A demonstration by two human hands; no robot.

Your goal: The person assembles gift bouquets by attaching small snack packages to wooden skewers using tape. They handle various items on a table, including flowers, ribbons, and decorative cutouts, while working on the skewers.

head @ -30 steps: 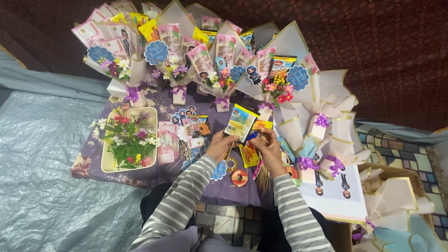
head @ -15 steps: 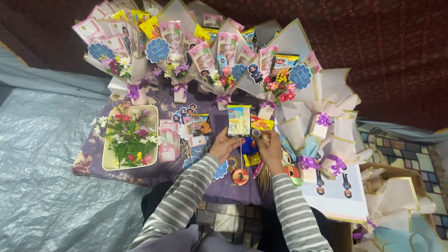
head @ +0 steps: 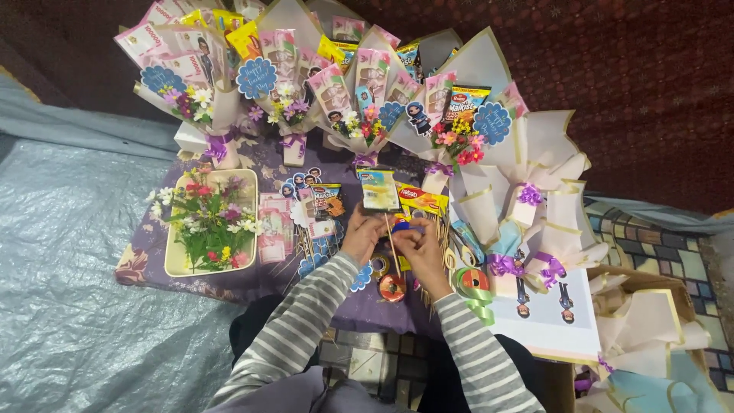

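The snack packet [head: 379, 190] now stands upright behind the tape rolls [head: 391, 287]; left hand [head: 362, 234] and right hand [head: 417, 248] pinch its skewer [head: 392, 245].

Bouquets [head: 321, 84], wrapped, in a row along the far edge. Flower tray [head: 208, 220] at left (mixed blooms). Ribbon [head: 474, 284], green, near purple-bowed paper cones [head: 535, 191]. Purple cloth [head: 145, 256] underneath; grey tarp [head: 69, 306] at left.

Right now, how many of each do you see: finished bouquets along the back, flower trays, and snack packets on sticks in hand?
Finished snack bouquets: 4
Tray of flowers: 1
Snack packet on a stick, between left hand and right hand: 1
Total: 6
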